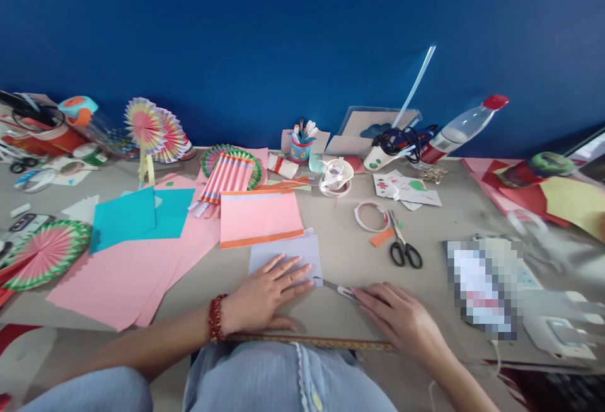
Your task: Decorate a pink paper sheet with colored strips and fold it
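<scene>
My left hand (271, 286) lies flat with its fingers spread on a sheet of lavender paper (297, 249), near the table's front edge. To its right, my right hand (401, 314) is closed round a utility knife (346, 292). The knife's thin blade points left and reaches the paper's lower right corner, close to my left fingertips. Just beyond the lavender sheet lies a pink sheet (261, 215) with orange strips along its edges. It touches or slightly overlaps the lavender one; I cannot tell which.
Black-handled scissors (405, 253) and a tape roll (372, 217) lie right of the paper. Pink sheets (118, 280) and turquoise paper (123, 220) spread leftward, beside a folded paper fan (50, 253). At the back stand a pen cup (301, 149) and a plastic bottle (456, 135). A blurred-out item (484, 289) sits right.
</scene>
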`<state>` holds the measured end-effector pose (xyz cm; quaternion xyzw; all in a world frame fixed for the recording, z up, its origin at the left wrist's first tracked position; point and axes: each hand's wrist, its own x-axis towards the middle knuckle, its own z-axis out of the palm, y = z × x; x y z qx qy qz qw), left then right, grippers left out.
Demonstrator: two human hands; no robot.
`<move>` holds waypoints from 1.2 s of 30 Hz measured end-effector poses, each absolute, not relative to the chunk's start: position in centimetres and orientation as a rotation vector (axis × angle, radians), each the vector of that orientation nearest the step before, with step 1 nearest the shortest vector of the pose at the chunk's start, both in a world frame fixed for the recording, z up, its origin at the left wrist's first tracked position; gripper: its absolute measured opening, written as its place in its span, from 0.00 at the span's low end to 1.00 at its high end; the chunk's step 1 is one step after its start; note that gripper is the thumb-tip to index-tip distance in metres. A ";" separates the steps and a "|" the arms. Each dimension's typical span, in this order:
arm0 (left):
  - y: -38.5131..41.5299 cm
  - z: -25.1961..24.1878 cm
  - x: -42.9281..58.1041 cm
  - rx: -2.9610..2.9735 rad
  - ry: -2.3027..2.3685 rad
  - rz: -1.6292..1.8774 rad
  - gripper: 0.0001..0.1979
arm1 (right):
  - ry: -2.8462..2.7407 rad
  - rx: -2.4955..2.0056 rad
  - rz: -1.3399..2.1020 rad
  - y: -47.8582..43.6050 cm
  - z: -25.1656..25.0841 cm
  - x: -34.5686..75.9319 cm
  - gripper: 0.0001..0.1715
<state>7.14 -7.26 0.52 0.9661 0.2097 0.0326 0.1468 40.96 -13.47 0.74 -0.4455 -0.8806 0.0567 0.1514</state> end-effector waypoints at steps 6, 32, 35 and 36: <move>-7.1 0.8 7.1 2.788 0.578 0.118 0.42 | -2.576 -1.264 0.130 -13.0 1.4 40.9 0.19; -7.1 1.0 7.1 2.806 0.585 0.114 0.42 | -2.588 -1.224 0.114 -13.1 1.2 40.2 0.22; -7.2 0.8 7.1 2.812 0.587 0.120 0.42 | -2.589 -1.215 0.108 -13.1 1.1 39.9 0.21; -7.2 0.8 7.1 2.816 0.586 0.125 0.42 | -2.584 -1.217 0.111 -13.1 1.1 39.8 0.21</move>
